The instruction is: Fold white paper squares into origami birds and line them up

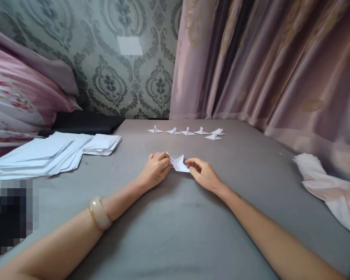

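Between my two hands, a folded white paper piece (179, 163) with pointed corners is held just above the grey sheet. My left hand (157, 167) pinches its left end, fingers curled, and a pale bangle circles that wrist. At the paper's lower right corner, my right hand (202, 173) closes thumb and fingertips on the edge. Farther back stands a row of several small folded paper birds (187, 131), with one bird (213, 137) set a little nearer at the right end. The fingertips' undersides are hidden.
Stacks of white paper sheets (46, 151) lie at the left, before a folded black cloth (87, 122). Pink floral bedding (17, 93) rises at far left. Crumpled pale fabric (329, 186) lies at the right. A curtain (251, 58) and patterned wall (111, 77) bound the back.
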`<state>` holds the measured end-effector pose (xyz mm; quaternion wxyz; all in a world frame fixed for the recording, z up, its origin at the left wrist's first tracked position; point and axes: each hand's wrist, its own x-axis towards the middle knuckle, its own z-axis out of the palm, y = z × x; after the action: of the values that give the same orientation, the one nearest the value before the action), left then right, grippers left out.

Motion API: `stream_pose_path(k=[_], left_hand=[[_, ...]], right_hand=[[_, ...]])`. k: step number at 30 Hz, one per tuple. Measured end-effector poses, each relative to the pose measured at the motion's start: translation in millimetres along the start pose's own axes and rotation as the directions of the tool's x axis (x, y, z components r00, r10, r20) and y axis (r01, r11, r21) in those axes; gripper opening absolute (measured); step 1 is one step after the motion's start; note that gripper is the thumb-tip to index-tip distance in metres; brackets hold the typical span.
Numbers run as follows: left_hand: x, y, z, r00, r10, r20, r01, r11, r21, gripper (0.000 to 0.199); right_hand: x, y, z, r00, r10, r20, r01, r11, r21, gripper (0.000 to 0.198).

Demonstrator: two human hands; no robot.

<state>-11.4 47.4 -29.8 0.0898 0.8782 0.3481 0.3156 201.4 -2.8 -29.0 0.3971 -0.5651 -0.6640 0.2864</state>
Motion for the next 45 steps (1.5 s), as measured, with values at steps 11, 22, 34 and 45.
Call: stream_pose_path(k=[11,22,34,45], left_hand=[[3.2,18.7,-13.8,0.675,-0.708,0.207,0.426,0.146,-0.893,0.033],[-2.5,34.0,-9.9,0.638,-0.700,0.320,0.511,0.075,-0.856,0.039],[-6.4,45.7,-8.2,0.786,-0.610,0.096,0.404,0.391,-0.827,0.040],[-8.4,37.1,-1.3,0.906,-0.410,0.104,0.291,0.426,-0.857,0.033]], right_hand=[[-2.7,-13.9,-5.7,0.938,-0.111,-0.330,0.168,0.974,0.152,0.032],[-14.8,-23.3,6.1,0.879,-0.410,-0.243,0.370,0.909,-0.192,0.030],[-9.2,-22.9,7.4,0.937,-0.208,-0.280,0.222,0.975,0.016,0.013],[-8.3,-19.8,5.5,0.950,-0.136,-0.282,0.166,0.982,0.086,0.015]])
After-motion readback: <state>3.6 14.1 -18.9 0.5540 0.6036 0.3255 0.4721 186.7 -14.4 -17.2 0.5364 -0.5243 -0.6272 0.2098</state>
